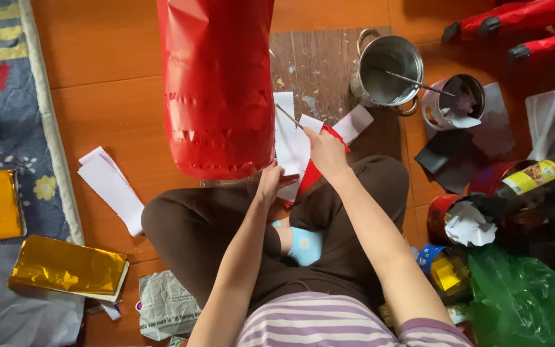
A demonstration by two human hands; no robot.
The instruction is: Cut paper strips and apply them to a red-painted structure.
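Observation:
A big red paper-covered cylinder [218, 83] stands on the wooden floor in front of my crossed legs. My left hand [269, 182] rests against its lower right edge and pinches a white paper strip [288, 144]. My right hand [326, 153] grips a thin stick or brush [288, 117] that points up-left over the white strip, with a piece of red paper [311, 175] under the hand. Which part of the brush touches the paper is unclear.
A metal pot [388, 69] with a stick in it and a small can [454, 101] stand at the back right. White strips [110, 187] lie at left, gold foil sheets [67, 266] at lower left, and tins, a bottle and a green bag [518, 301] at right.

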